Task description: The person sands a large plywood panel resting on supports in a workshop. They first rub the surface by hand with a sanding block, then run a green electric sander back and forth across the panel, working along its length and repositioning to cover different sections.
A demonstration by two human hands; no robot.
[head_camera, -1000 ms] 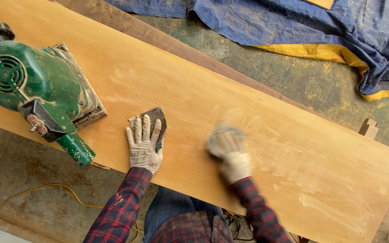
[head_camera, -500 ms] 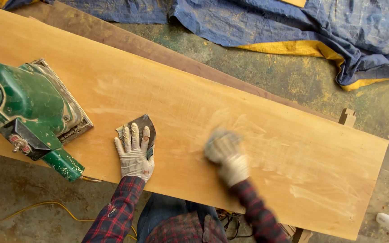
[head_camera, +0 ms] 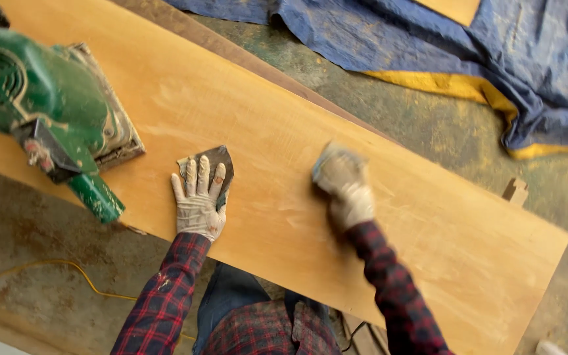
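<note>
Board (head_camera: 277,131) diagonal, upper-left to lower-right

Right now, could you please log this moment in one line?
left hand: flat on grey sandpaper sheet | right hand: blurred, on long wooden board

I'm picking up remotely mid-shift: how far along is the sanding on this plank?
Pale dusty patches on the wooden board suggest parts are already rubbed down. In hand: the right hand, blurred, presses a sanding pad on the middle, while the left hand lies flat on a dark sandpaper sheet. The green power sander rests unheld. The smoother-looking right end seems left.
</note>
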